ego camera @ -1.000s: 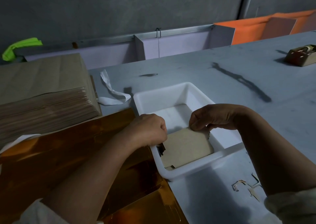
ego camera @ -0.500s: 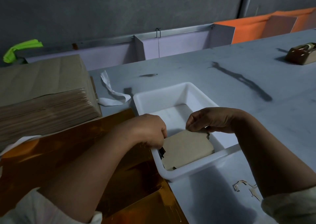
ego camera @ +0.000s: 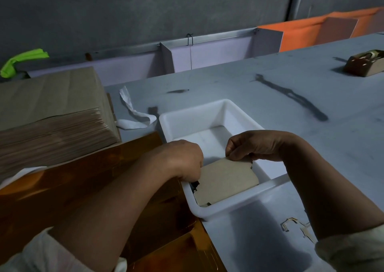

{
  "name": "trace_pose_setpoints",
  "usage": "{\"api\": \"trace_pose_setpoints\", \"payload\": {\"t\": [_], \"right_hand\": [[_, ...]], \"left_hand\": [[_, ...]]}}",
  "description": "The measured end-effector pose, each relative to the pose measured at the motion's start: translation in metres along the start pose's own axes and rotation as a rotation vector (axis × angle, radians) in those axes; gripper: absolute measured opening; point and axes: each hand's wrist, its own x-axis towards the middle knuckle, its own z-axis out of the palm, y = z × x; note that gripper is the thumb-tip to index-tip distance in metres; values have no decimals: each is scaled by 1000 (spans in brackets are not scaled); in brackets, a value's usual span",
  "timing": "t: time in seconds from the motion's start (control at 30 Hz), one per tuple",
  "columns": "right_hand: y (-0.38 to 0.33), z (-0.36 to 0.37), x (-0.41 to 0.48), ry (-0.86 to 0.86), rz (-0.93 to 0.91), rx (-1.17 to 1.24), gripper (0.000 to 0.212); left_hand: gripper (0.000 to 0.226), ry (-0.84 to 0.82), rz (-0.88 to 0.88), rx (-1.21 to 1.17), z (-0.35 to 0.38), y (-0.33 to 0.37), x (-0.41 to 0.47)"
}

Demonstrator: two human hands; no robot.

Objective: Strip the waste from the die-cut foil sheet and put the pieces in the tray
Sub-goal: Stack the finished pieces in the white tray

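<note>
Fingertips of the left hand are tucked out of sight beneath its own knuckles, and the near left corner of the brown piece sinks into shadow behind the rim of the white tray. Both forearms run off the lower edge of the view in pale sleeves. The left hand is clenched knuckles-up over the tray's left wall, curled onto the piece's left edge. The right hand arches over the tray from the right and pinches the piece's far edge between thumb and bent fingers. The piece lies tilted inside the near end of the tray, spanning between the two hands. The amber foil sheet lies under the left forearm, against the tray's left side. Thin waste scraps lie on the table beside the right forearm.
</note>
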Motion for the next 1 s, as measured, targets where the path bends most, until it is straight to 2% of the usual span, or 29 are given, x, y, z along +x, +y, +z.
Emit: {"api": "trace_pose_setpoints", "payload": {"t": [0.1,0.2,0.3,0.4,0.73,0.87,1.0], "right_hand": [[0,0,0,1,4,-4,15],[0,1,0,4,12,-12,14],[0,1,-1,11,9,-31,13],[0,1,0,2,17,-54,14],[-1,3,0,32,45,-73,8],[-2,7,1,110,104,-132,28],[-2,8,1,84,137,-163,34]], "left_hand": [[37,88,-16,-101,-7,-1,-4],[47,198,68,-227,-8,3,-3],[66,68,133,-312,-2,10,1],[72,-23,162,-336,5,11,4],[73,-34,171,-392,11,9,7],[71,-46,170,-406,11,10,8],[74,-33,166,-407,12,9,8]]}}
